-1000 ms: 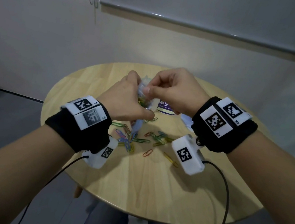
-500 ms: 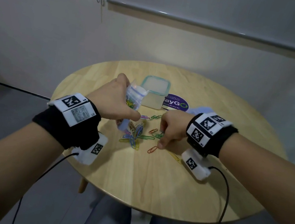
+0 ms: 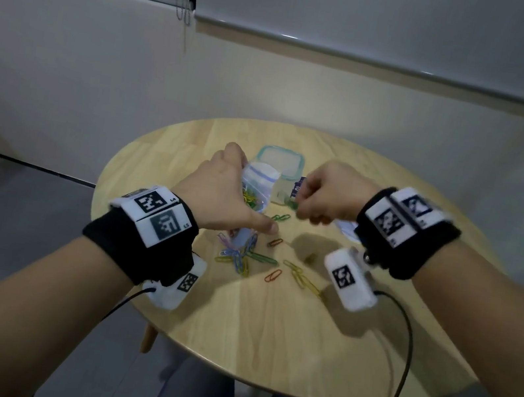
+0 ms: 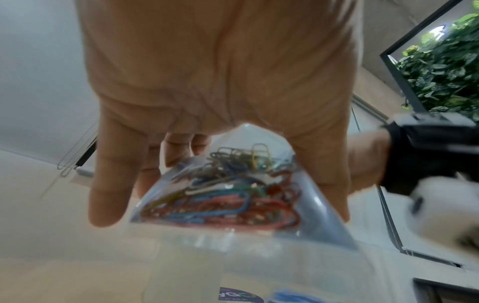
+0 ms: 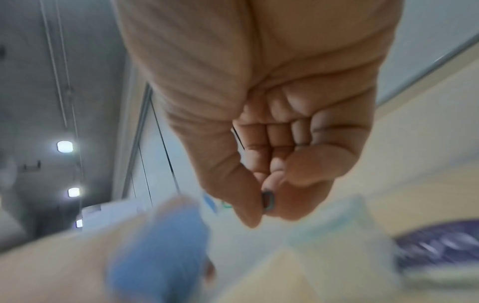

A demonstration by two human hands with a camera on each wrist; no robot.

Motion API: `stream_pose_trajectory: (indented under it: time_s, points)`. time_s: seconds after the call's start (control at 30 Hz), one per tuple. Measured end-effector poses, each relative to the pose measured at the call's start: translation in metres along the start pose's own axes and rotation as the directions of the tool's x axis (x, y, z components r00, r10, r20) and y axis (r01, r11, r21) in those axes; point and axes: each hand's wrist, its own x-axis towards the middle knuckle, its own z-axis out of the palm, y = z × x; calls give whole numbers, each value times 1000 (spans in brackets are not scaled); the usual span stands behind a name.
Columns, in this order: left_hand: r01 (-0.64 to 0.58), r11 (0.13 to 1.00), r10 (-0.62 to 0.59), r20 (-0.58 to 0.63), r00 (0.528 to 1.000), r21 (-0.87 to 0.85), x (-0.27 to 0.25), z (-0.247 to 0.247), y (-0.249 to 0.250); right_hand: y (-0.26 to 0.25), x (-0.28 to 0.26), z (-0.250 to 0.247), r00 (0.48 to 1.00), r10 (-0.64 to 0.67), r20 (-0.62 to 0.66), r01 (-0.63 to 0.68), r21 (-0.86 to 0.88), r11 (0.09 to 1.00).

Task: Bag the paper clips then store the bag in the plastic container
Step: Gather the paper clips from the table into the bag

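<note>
My left hand [image 3: 220, 188] grips a small clear zip bag [image 3: 257, 185] upright above the table, its mouth open at the top. The left wrist view shows the bag [image 4: 228, 196] partly filled with coloured paper clips. Just right of the bag's mouth, my right hand [image 3: 319, 197] pinches a green paper clip [image 3: 291, 202] between thumb and forefinger; the same clip [image 5: 268, 202] shows in the right wrist view. Several loose paper clips [image 3: 254, 259] lie on the round wooden table [image 3: 266, 330] below the hands. The clear plastic container [image 3: 280, 161] with a teal rim stands behind the bag.
A purple round sticker [image 3: 299, 183] lies beside the container, mostly hidden by my right hand. A pale blue item [image 3: 347, 228] lies under my right wrist. Cables run from both wrist cameras over the table's near edge. A wall stands close behind the table.
My right hand went down to the table, picked up a green clip, and has risen with it towards the bag's mouth. The left hand has kept hold of the bag.
</note>
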Motion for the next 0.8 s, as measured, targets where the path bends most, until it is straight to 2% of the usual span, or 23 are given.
stream_pose_trajectory:
  time_s: [0.07,0.13,0.2,0.33,0.47,0.57,0.67,0.73,0.8]
  points:
    - [-17,998,19,-25,1000,55,0,3,6,-15,-4,-28,994,-31,-103,44,126,991]
    - [-34,994,40,-53,998,104,-1,4,12,-32,-9,-47,992,-68,-110,81,124,989]
    - [-50,991,60,-77,995,123,-2,6,19,-47,-10,-55,994,-77,-74,79,29,996]
    - [-82,993,91,-110,990,91,-3,9,31,-67,-7,-53,1000,-4,24,9,-218,976]
    - [-69,994,80,-124,989,88,-4,9,32,-67,-9,-55,998,66,17,-56,-367,928]
    - [-77,992,86,-102,991,96,-8,11,33,-67,-10,-56,998,43,34,-29,-332,943]
    - [-106,994,108,-78,991,22,-8,13,36,-67,-12,-48,999,-23,31,29,-214,976]
    - [-110,992,106,-77,991,-54,-8,11,36,-67,-12,-42,997,-69,-22,64,-156,986]
    - [-98,985,87,-85,993,-143,-9,9,36,-63,-10,-37,982,-126,-137,116,-83,990]
